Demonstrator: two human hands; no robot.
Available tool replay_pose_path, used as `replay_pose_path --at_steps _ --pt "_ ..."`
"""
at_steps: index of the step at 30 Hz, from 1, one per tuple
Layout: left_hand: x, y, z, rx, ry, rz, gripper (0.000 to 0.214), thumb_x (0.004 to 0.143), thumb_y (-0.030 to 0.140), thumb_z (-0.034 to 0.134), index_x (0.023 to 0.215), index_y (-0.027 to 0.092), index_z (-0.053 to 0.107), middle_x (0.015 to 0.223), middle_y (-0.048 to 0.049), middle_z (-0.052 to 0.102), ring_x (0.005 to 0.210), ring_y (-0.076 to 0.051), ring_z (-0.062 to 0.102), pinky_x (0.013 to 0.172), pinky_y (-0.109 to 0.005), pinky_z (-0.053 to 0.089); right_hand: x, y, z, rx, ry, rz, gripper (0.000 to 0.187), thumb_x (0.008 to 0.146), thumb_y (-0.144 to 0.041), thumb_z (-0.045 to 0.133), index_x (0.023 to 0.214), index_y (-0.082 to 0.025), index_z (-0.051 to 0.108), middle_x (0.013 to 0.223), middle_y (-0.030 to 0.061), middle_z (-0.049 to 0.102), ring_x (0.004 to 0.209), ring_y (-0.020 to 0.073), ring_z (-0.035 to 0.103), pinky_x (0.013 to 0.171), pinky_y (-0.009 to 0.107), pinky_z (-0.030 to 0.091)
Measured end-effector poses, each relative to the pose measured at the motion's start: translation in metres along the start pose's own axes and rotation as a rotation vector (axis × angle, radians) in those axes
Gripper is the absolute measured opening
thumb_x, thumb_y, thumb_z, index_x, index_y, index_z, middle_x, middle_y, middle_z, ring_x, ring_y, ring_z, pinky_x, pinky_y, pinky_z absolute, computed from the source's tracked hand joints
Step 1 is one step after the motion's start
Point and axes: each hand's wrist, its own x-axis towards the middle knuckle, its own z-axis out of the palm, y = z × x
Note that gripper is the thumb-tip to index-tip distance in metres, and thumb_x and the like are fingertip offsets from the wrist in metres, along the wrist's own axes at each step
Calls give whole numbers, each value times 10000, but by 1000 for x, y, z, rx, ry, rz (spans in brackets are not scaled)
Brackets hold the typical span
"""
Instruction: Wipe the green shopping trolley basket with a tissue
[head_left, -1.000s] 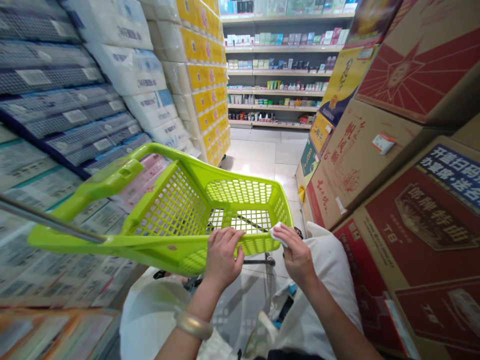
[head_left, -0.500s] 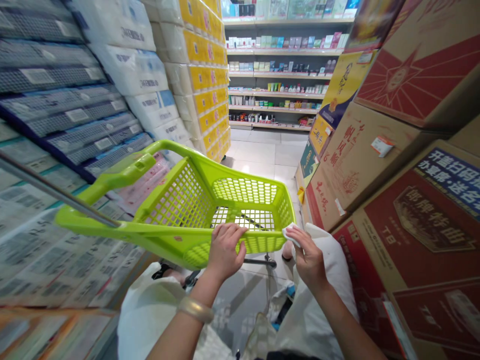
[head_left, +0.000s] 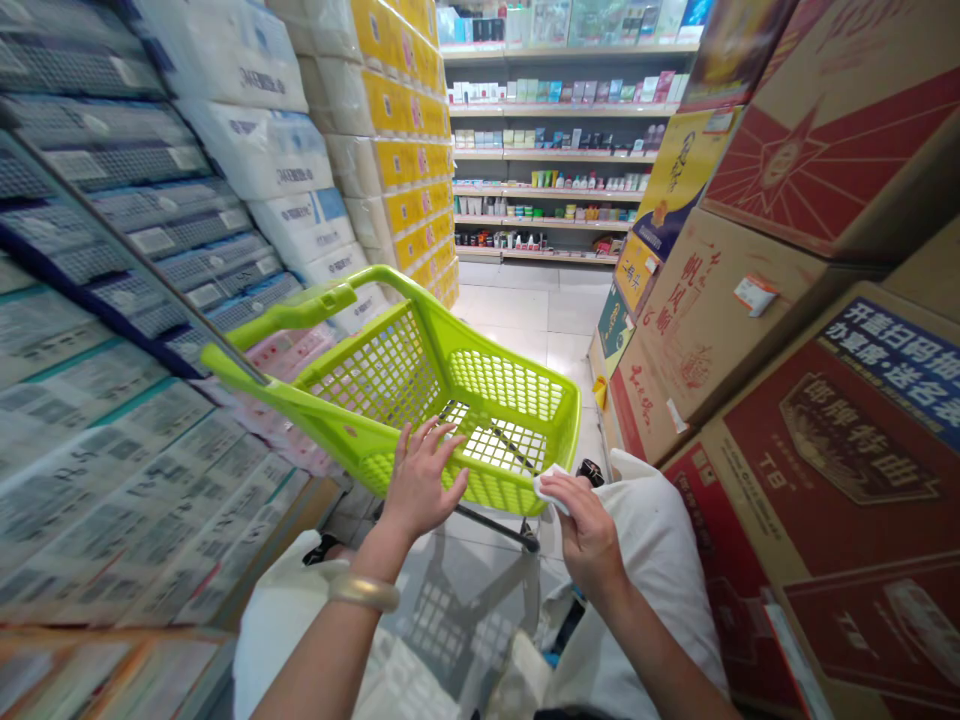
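A lime-green plastic shopping cart (head_left: 409,350) with lattice walls stands at an angle in front of me, nothing in its basket. My left hand (head_left: 426,478) is at the near side rim with fingers spread; whether it touches the rim I cannot tell. In my right hand (head_left: 589,520) a white folded cloth or tissue (head_left: 551,487) is pinched between fingers and thumb, at the near right corner of the rim. A long metal pole (head_left: 142,250) runs from the upper left to the cart's handle end.
Packs of tissue paper (head_left: 277,150) are stacked along the left, with yellow-and-white packs (head_left: 405,150) behind. Cardboard cartons (head_left: 697,310) rise close on my right. Shelves of small products (head_left: 555,155) close off the far end of the tiled aisle (head_left: 517,300). My white-clothed legs flank the cart's near side.
The cart has turned, its handle end swinging away from me and rightward. My left hand has loosened from the rim and spread its fingers. My right hand has moved left and slightly nearer with the cloth.
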Motion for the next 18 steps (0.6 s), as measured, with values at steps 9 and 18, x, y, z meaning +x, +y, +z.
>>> replay_pose_path --at_steps 9,18 --pt "-28 51 17 -142 -114 106 663 754 334 657 1371 180 472 1368 -132 560 1383 -322 386 1191 -553 225 -13 -28 15 37 -100 -105 394 906 -94 429 1202 -250 636 1155 60 724 1178 219 630 1020 441 521" --pt "-38 46 20 -154 -103 34 408 749 268 709 1142 204 620 1181 -94 668 1205 -295 548 1131 -554 335 -4 -6 5 -76 -114 -165 430 900 -47 403 1201 -243 639 1166 57 725 1202 211 617 1045 457 492"
